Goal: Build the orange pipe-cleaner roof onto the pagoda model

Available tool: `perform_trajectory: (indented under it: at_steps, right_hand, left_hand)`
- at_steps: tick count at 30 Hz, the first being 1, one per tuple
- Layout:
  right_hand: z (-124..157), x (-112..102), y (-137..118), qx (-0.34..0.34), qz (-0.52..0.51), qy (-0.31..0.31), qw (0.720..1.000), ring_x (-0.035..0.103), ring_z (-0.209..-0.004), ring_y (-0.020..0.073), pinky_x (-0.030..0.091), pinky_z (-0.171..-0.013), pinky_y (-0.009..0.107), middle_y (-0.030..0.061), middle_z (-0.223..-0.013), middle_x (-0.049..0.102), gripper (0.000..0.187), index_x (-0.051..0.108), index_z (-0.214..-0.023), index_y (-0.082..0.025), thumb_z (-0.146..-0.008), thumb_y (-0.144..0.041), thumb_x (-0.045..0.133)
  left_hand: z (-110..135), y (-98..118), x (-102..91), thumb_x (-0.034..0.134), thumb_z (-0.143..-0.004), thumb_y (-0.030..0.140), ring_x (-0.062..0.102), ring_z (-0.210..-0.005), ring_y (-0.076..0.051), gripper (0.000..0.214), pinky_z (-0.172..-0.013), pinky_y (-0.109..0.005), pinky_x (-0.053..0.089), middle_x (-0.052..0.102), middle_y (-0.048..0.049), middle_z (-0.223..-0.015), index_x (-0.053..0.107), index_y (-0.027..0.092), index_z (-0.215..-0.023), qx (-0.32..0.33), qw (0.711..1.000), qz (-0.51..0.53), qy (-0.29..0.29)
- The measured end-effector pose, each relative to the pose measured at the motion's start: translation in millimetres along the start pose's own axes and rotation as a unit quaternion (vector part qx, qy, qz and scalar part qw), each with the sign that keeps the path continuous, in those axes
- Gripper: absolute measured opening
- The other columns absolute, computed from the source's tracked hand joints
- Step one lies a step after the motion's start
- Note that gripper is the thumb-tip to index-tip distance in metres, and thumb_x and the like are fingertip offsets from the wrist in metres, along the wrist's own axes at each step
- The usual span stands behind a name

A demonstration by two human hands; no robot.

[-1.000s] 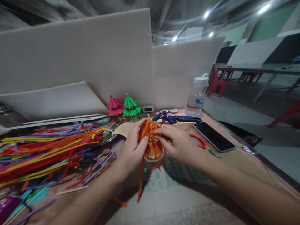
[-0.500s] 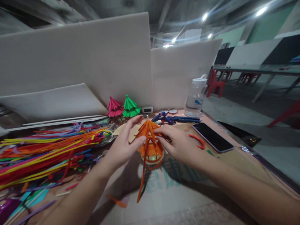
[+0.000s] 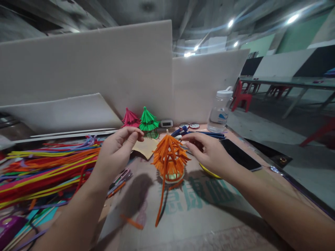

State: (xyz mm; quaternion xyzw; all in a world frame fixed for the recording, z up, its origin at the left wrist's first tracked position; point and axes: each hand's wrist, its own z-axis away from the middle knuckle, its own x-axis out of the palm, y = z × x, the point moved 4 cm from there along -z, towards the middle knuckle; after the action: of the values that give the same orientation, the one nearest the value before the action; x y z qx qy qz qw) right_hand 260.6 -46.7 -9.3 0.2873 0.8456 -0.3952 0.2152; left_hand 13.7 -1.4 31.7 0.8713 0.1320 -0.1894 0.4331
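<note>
A small orange pavilion [image 3: 171, 157] made of pipe cleaners, with two fringed roof tiers and a stick tip on top, stands upright on a pale round base. One long orange pipe cleaner [image 3: 161, 205] hangs from its roof down onto the board. To its left, my left hand [image 3: 116, 148] is raised with thumb and forefinger pinched together; whatever lies between them is too small to make out. On the other side, my right hand [image 3: 209, 151] is loosely curled, thumb and forefinger slightly apart near the roof. Neither hand touches the pavilion.
Colourful pipe cleaners [image 3: 52, 167] pile up on the left. Behind stand a pink model [image 3: 131, 118] and a green model [image 3: 148, 122]. A water bottle [image 3: 219, 111], a phone [image 3: 242, 155] and a blue glue gun [image 3: 180, 131] lie or stand to the right. An orange scrap [image 3: 132, 222] is in front.
Both hands have moved away from the orange pavilion, the left one leftward and the right one rightward. The pavilion is now uncovered, and a yellow curved handle shows beneath my right hand.
</note>
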Motion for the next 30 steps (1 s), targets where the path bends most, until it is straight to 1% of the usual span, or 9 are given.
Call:
perform_trajectory:
  at_steps: [3, 7, 9, 12, 15, 18, 21, 25, 30]
  right_hand:
    - [0.2, -0.6, 1.5, 0.000, -0.006, -0.002, 1.000, 0.067, -0.083, 0.0180, 0.051, -0.069, 0.030, 0.0060, -0.100, 0.074, 0.022, 0.067, -0.110, -0.019, -0.093, -0.017, 0.055]
    - [1.0, 0.0, -1.5, 0.001, -0.009, -0.007, 1.000, 0.067, -0.079, 0.0166, 0.050, -0.066, 0.028, 0.0048, -0.096, 0.075, 0.020, 0.069, -0.108, -0.019, -0.092, -0.018, 0.056]
    - [2.3, -2.5, -7.6, -0.001, -0.024, -0.003, 1.000, 0.066, -0.075, 0.0159, 0.049, -0.064, 0.027, 0.0040, -0.094, 0.075, 0.018, 0.070, -0.106, -0.020, -0.093, -0.020, 0.057]
    - [6.5, -8.4, -24.4, -0.011, -0.084, -0.014, 0.996, 0.069, -0.080, 0.0172, 0.052, -0.066, 0.027, 0.0048, -0.096, 0.077, 0.016, 0.072, -0.104, -0.020, -0.093, -0.024, 0.061]
    - [12.9, -12.9, -45.8, -0.033, -0.140, -0.052, 0.988, 0.071, -0.091, 0.0192, 0.056, -0.075, 0.029, 0.0046, -0.103, 0.077, 0.019, 0.073, -0.108, -0.022, -0.089, -0.025, 0.068]
    - [18.6, -13.7, -61.1, -0.047, -0.170, -0.084, 0.981, 0.072, -0.086, 0.0164, 0.057, -0.078, 0.027, 0.0002, -0.097, 0.079, 0.020, 0.075, -0.106, -0.025, -0.087, -0.022, 0.072]
    - [21.7, -11.1, -64.9, -0.020, -0.198, -0.096, 0.975, 0.073, -0.084, 0.0143, 0.058, -0.079, 0.025, -0.0028, -0.096, 0.079, 0.020, 0.077, -0.103, -0.027, -0.087, -0.017, 0.071]
    - [24.0, -7.4, -61.5, 0.026, -0.206, -0.081, 0.975, 0.075, -0.077, 0.0156, 0.060, -0.073, 0.026, -0.0032, -0.089, 0.080, 0.018, 0.079, -0.095, -0.028, -0.085, -0.015, 0.072]
    - [25.9, -7.1, -63.2, -0.035, -0.156, -0.026, 0.987, 0.072, -0.075, 0.0135, 0.055, -0.073, 0.023, -0.0025, -0.083, 0.078, 0.015, 0.075, -0.085, -0.023, -0.084, -0.009, 0.070]
  left_hand:
    - [0.3, 2.1, 0.5, 0.049, -0.095, 0.036, 0.058, -0.071, -0.017, 0.023, -0.067, -0.027, 0.047, 0.060, -0.0011, -0.073, 0.061, 0.020, -0.083, 0.007, 1.000, 0.010, -0.003]
    - [4.3, 10.5, 0.8, 0.043, -0.097, 0.031, 0.049, -0.059, -0.014, 0.037, -0.057, -0.026, 0.040, 0.048, 0.0018, -0.059, 0.050, 0.021, -0.062, 0.036, 0.997, -0.064, -0.002]
    - [9.3, 18.7, 7.0, 0.047, -0.097, 0.033, 0.051, -0.059, -0.014, 0.037, -0.058, -0.026, 0.040, 0.053, 0.0018, -0.061, 0.053, 0.020, -0.062, 0.053, 0.993, -0.093, -0.046]
    - [20.7, 36.2, 21.7, 0.066, -0.089, 0.035, 0.058, -0.069, -0.015, 0.020, -0.066, -0.026, 0.045, 0.064, 0.0004, -0.074, 0.065, 0.020, -0.076, 0.122, 0.982, -0.085, -0.119]
    - [30.9, 51.1, 29.3, 0.075, -0.083, 0.039, 0.059, -0.073, -0.016, 0.024, -0.068, -0.027, 0.046, 0.064, -0.0010, -0.077, 0.062, 0.019, -0.076, 0.206, 0.970, -0.099, -0.086]
    - [37.3, 59.3, 32.9, 0.074, -0.083, 0.041, 0.059, -0.074, -0.016, 0.026, -0.069, -0.028, 0.047, 0.062, -0.0016, -0.078, 0.060, 0.019, -0.078, 0.278, 0.951, -0.130, -0.045]
    - [40.3, 62.5, 33.6, 0.072, -0.085, 0.037, 0.058, -0.073, -0.015, 0.022, -0.068, -0.028, 0.047, 0.061, -0.0015, -0.078, 0.060, 0.019, -0.080, 0.324, 0.932, -0.162, -0.021]
    - [44.3, 65.1, 31.9, 0.071, -0.087, 0.034, 0.058, -0.074, -0.016, 0.017, -0.068, -0.028, 0.048, 0.062, -0.0012, -0.080, 0.060, 0.021, -0.084, 0.364, 0.910, -0.197, -0.002]
    - [48.2, 67.3, 33.5, 0.071, -0.087, 0.025, 0.059, -0.077, -0.017, 0.011, -0.073, -0.030, 0.048, 0.064, -0.0022, -0.081, 0.061, 0.020, -0.087, 0.381, 0.895, -0.234, -0.008]
